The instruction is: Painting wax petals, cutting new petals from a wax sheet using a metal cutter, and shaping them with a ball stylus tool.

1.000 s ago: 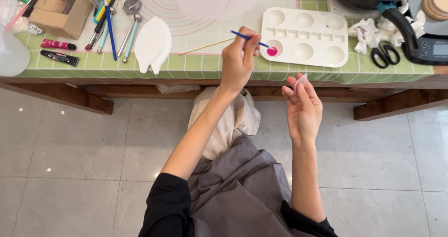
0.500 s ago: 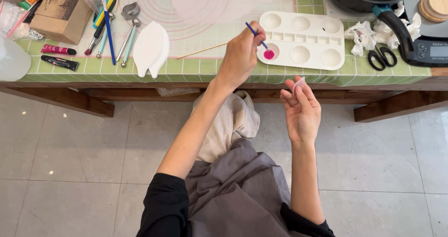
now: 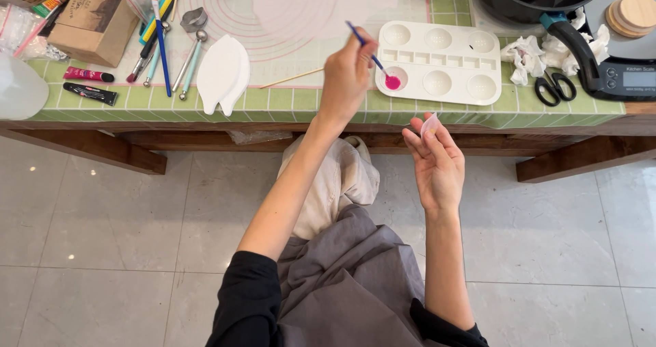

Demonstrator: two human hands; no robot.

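At palette (image 3: pixel 437 67) – left hand (image 3: pixel 347 80) pinching brush (image 3: pixel 372 56); right hand (image 3: pixel 437 159) pinching petal (image 3: pixel 429 123); scissors (image 3: pixel 552 88) beside.

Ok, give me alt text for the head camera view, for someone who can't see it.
Seen from above, a seated person's left hand dips a blue-handled brush into pink paint in a white palette, while the right hand holds a small pale petal-like piece below the edge of a green-checked table.

Brush (image 3: pixel 372 54) tip has dipped into pink paint (image 3: pixel 393 82).
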